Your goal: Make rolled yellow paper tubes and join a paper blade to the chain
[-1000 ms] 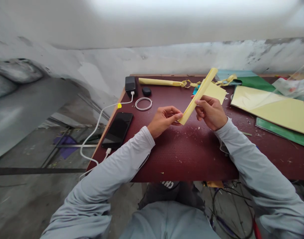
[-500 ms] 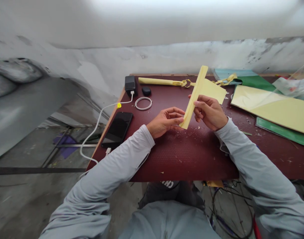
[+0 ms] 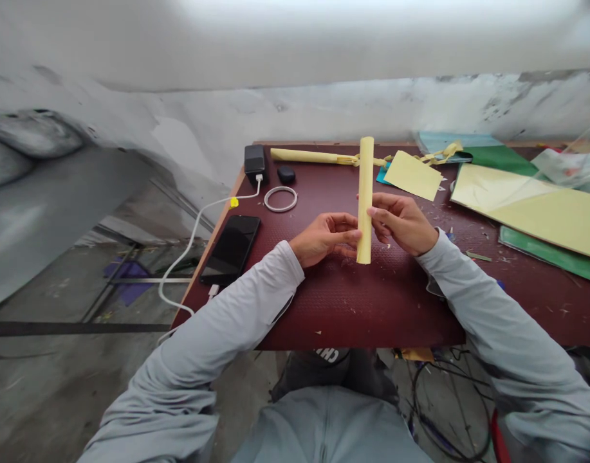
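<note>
A narrow roll of yellow paper (image 3: 366, 173) stands nearly upright between my hands, above the table. My left hand (image 3: 324, 238) pinches its lower left side with thumb and fingers. From the right, my right hand (image 3: 405, 222) grips it a little higher, thumb in front and fingers partly hidden behind. Another yellow paper roll (image 3: 307, 156) lies along the table's back edge, with a chain of twisted paper strips (image 3: 381, 163) at its right end. Behind my right hand rests a small stack of yellow paper (image 3: 414, 175).
On the dark red table (image 3: 362, 308) lie a phone (image 3: 231, 247), a black charger (image 3: 255, 162) with a white cable (image 3: 194, 235), a small black case (image 3: 285, 174) and a cable ring (image 3: 280, 199). Yellow sheets (image 3: 531, 209) and green folders (image 3: 555, 257) cover the right side. Paper scraps are scattered about.
The paper roll has turned from a rightward lean to nearly upright, and its top has swung left. Its smooth round side faces me now. Both hands still hold it.
</note>
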`<state>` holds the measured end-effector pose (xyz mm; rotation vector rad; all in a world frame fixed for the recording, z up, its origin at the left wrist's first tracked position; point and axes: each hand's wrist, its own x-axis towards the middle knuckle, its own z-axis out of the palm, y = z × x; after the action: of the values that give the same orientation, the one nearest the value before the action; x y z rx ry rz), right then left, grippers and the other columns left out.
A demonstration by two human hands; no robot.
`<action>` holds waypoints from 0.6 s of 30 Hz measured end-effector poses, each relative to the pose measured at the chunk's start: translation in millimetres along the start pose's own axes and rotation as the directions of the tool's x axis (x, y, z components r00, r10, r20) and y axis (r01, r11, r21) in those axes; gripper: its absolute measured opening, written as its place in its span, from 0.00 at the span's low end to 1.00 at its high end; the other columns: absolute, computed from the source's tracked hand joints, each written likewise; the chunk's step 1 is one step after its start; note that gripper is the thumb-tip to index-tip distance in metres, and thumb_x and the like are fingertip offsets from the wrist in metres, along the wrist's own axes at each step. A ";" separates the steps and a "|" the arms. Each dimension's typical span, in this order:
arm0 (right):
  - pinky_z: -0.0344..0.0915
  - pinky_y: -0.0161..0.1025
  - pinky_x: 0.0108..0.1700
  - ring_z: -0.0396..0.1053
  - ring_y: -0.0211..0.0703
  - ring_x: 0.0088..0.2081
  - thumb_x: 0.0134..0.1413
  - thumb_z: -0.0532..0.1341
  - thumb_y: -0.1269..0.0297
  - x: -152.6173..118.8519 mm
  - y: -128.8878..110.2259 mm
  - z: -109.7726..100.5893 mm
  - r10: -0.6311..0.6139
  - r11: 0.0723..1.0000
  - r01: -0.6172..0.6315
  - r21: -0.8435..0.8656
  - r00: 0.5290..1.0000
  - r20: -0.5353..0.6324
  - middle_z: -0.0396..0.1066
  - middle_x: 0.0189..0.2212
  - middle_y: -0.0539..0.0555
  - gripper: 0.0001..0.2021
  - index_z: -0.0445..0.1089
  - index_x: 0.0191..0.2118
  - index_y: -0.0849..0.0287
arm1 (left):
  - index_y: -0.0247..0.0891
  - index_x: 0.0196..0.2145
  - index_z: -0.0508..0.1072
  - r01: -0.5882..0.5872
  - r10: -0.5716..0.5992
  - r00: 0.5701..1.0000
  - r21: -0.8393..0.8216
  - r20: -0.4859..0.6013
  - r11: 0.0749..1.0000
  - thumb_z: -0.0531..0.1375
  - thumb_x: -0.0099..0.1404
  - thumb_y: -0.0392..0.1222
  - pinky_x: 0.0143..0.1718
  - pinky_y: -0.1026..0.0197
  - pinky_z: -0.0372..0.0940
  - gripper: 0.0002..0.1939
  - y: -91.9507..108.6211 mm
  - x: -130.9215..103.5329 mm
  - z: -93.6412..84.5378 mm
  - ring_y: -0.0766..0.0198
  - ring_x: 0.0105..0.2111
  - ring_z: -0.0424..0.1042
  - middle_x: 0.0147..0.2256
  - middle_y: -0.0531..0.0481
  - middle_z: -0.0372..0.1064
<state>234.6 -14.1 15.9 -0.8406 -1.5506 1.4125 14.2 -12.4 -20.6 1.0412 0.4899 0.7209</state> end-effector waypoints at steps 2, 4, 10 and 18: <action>0.64 0.32 0.18 0.55 0.29 0.19 0.61 0.69 0.54 -0.4 1.1 0.7 -0.019 0.999 0.019 -0.047 1.000 -0.014 0.65 0.23 0.44 0.20 0.76 0.54 0.60 | 0.37 0.44 0.78 -0.022 0.022 1.000 -0.006 0.000 1.000 0.76 0.59 0.44 0.40 0.55 0.80 0.18 -0.7 0.9 -0.6 0.62 0.38 0.78 0.41 0.46 0.77; 0.64 0.32 0.19 0.57 0.29 0.19 0.62 0.68 0.51 -0.4 2.9 0.5 -0.034 0.995 0.029 -0.099 0.998 -0.049 0.67 0.25 0.46 0.23 0.75 0.56 0.60 | 0.38 0.46 0.79 -0.048 0.048 0.999 -0.010 -0.007 0.999 0.76 0.58 0.44 0.40 0.54 0.80 0.20 -0.3 2.0 -1.1 0.61 0.41 0.78 0.45 0.45 0.76; 0.66 0.32 0.22 0.65 0.31 0.25 0.64 0.65 0.48 2.0 14.9 -6.0 -0.121 0.938 0.096 -0.332 0.991 -0.054 0.72 0.36 0.51 0.27 0.72 0.62 0.57 | 0.38 0.45 0.79 -0.167 0.168 0.978 0.017 -0.127 0.986 0.77 0.55 0.41 0.47 0.55 0.78 0.21 1.5 6.8 -8.3 0.61 0.44 0.79 0.46 0.46 0.77; 0.72 0.40 0.38 0.73 0.42 0.38 0.67 0.63 0.52 -25.3 -34.6 -13.2 -0.344 0.606 0.243 -0.757 0.939 0.025 0.76 0.43 0.56 0.21 0.73 0.61 0.53 | 0.40 0.45 0.76 -0.317 0.333 0.911 0.103 -0.244 0.943 0.78 0.52 0.40 0.44 0.55 0.78 0.25 4.2 9.0 -17.2 0.63 0.41 0.79 0.38 0.53 0.75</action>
<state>259.1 -36.0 46.3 -1.0490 -2.0915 0.4070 7.4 5.8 -24.6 1.1052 0.5724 1.1555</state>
